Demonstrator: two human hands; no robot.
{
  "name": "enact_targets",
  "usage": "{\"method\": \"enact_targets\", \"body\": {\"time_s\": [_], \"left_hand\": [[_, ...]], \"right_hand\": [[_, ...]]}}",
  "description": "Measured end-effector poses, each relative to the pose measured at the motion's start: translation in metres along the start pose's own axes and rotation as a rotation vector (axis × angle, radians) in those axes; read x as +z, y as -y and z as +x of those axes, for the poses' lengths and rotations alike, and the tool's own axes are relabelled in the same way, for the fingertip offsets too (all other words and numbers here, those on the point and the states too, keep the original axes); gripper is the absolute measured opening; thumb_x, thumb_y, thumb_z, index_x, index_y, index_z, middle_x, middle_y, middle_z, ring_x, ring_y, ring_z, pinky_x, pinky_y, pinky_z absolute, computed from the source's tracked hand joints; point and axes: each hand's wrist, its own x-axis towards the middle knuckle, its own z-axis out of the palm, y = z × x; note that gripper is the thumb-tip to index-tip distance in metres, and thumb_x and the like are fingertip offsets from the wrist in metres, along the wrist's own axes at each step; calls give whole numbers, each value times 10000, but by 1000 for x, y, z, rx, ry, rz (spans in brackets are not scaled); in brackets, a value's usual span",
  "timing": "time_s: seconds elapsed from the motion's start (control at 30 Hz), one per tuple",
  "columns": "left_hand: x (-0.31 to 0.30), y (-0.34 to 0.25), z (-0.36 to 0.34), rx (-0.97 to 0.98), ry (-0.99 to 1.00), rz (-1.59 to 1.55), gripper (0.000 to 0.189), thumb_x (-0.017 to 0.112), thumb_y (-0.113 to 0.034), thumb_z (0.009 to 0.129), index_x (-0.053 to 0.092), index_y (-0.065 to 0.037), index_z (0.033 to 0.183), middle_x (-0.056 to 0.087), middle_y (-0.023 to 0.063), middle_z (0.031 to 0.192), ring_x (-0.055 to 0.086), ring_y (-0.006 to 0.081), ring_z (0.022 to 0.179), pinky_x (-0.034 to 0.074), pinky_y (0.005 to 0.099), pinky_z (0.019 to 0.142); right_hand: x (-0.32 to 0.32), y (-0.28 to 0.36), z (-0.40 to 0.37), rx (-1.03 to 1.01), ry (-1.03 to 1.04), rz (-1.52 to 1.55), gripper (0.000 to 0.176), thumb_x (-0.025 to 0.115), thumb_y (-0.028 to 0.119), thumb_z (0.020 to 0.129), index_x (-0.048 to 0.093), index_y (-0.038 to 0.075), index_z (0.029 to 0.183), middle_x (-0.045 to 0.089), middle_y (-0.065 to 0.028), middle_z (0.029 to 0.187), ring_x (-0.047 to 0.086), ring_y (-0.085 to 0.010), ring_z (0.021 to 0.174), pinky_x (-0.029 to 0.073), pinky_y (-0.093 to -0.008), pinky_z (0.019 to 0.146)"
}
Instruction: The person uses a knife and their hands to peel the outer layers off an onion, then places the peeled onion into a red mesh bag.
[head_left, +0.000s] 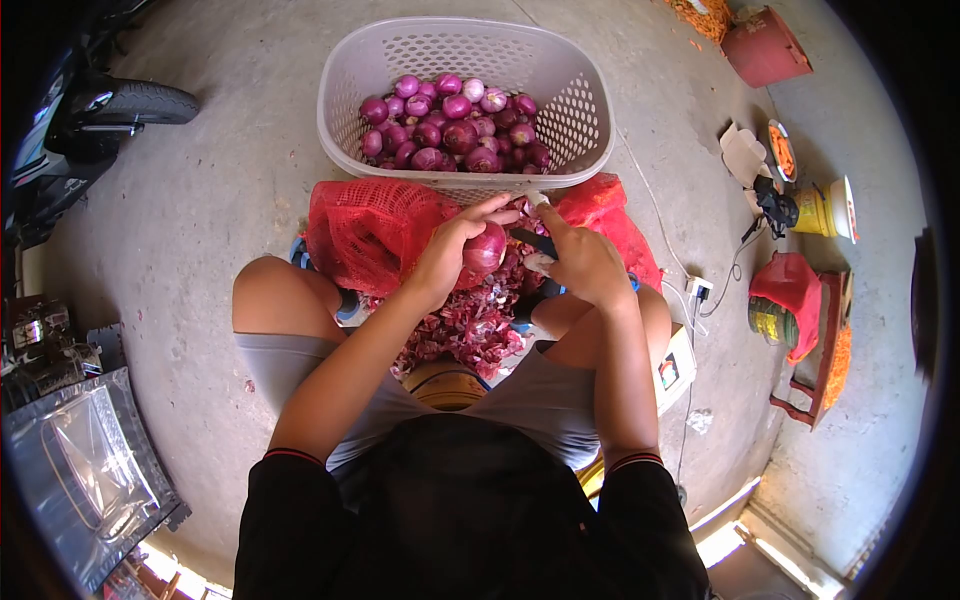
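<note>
My left hand [445, 258] is wrapped round a red onion [485, 249] in front of me. Close to its right, my right hand [583, 258] is closed round a dark-handled tool [533, 241], probably a knife; its blade is not clearly visible. Something white covers a finger of that hand. Beneath both hands lies a heap of purple onion skins [465, 332]. Red mesh bags [365, 235] spread to the left and right of the heap. Beyond them, a grey perforated basket [335, 95] holds several purple onions [460, 137].
A motorcycle wheel [145, 103] is at the upper left. On the right are a red bucket [768, 48], a yellow bucket [817, 212], a power strip [700, 288] with cables, and a wooden stool [825, 345] on its side. My bent knees flank the skins.
</note>
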Motion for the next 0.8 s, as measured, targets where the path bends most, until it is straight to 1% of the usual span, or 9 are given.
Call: {"method": "enact_targets", "body": {"time_s": [0.2,0.27,0.37,0.4,0.5,0.6,0.7,0.8], "left_hand": [[4,-5,-1,-54,-62,-33,554,305,-236,873,366,-14,1376,452,188,1356,443,228,1238,316,342,1053],[3,-5,0,-62,-86,1,543,311,-222,871,383,-9,1365,457,171,1351,443,222,1236,314,339,1053],[-2,2,1,-52,-120,55,528,321,-201,866,403,-4,1349,460,146,1344,440,212,1235,319,334,1049],[-3,3,2,-45,-130,74,523,324,-194,864,409,-3,1344,461,137,1341,438,208,1235,321,332,1047],[-2,1,1,-119,-131,36,510,330,-181,859,426,4,1324,456,131,1345,432,203,1237,321,329,1045],[8,-10,-1,-54,-118,-17,504,332,-182,856,435,10,1310,457,128,1342,435,203,1230,328,329,1041],[6,-6,1,22,-117,8,489,333,-181,853,469,20,1278,484,133,1316,458,207,1206,341,329,1030],[0,-1,0,-14,-117,44,475,336,-187,849,516,31,1231,533,142,1258,501,211,1159,362,327,1010]], "right_hand": [[2,-2,2,-58,-38,39,633,702,283,755,441,69,1291,636,-229,810,627,-383,794,482,-475,674],[3,-2,3,-70,-44,60,629,703,297,756,449,64,1282,633,-230,810,625,-386,790,480,-474,672],[4,-3,4,-84,-106,117,612,701,309,761,459,59,1264,630,-231,808,623,-388,788,477,-472,672],[3,-3,4,-86,-92,116,597,700,313,763,466,54,1247,630,-229,808,622,-388,788,475,-471,671],[0,-2,5,-97,-60,128,554,696,325,768,485,45,1197,628,-222,805,619,-387,789,470,-470,669],[-1,-1,4,-106,-47,152,519,693,333,773,496,44,1157,627,-215,800,619,-383,788,468,-468,664],[0,-2,3,-93,-50,147,511,689,347,776,500,48,1144,627,-210,797,620,-379,785,467,-467,660],[-2,-1,3,-97,-45,152,514,687,362,778,503,50,1143,629,-210,794,622,-377,783,469,-466,661]]}}
